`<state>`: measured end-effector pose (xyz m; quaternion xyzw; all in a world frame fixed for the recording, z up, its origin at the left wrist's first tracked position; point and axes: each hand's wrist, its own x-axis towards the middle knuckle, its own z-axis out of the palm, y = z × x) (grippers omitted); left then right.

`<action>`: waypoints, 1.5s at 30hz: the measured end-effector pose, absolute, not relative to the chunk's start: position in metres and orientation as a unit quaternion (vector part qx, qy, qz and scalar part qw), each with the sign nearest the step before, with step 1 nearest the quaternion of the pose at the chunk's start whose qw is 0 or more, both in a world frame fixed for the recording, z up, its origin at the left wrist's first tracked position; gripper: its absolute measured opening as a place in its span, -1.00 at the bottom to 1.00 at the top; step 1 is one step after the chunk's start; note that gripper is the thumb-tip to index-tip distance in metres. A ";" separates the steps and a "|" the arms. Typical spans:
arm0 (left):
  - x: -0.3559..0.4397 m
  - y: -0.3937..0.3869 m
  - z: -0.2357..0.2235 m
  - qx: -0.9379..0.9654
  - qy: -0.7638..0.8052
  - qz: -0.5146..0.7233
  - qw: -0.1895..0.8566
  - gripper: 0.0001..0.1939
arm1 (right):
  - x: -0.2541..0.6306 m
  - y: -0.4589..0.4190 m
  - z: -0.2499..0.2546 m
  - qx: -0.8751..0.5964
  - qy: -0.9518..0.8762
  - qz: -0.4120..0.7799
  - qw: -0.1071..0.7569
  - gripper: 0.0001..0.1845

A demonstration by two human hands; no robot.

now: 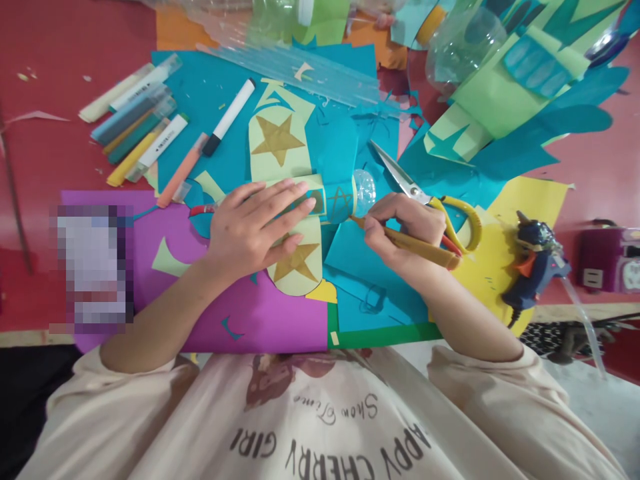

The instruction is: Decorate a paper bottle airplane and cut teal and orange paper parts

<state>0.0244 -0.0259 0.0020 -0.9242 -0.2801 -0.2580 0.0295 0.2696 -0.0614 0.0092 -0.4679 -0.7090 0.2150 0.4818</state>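
Observation:
My left hand lies flat, fingers spread, across a paper-covered plastic bottle craft with pale green wings. A brown star fills the upper wing, and another brown star shows on the lower wing, partly under my fingers. My right hand grips a brown marker. Its tip touches or nearly touches the blue paper near the bottle's clear end, where a star outline is drawn. Scissors with yellow handles lie just beyond my right hand.
Several markers lie at upper left, with a white one closer in. A glue gun rests on yellow paper at right. Another paper-covered bottle craft stands at upper right. Purple paper spreads in front.

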 end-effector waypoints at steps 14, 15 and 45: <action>0.024 -0.028 -0.002 -0.926 -0.289 -0.242 0.027 -0.58 | 0.272 -0.070 0.002 -0.464 -0.630 0.207 0.587 -0.50; 0.024 -0.029 -0.002 -0.926 -0.292 -0.239 0.022 -0.58 | 0.271 -0.070 0.002 -0.466 -0.635 0.199 0.583 -0.50; 0.025 -0.029 0.000 -0.924 -0.312 -0.217 -0.037 -0.58 | 0.258 -0.064 0.012 -0.473 -0.711 0.206 0.477 -0.90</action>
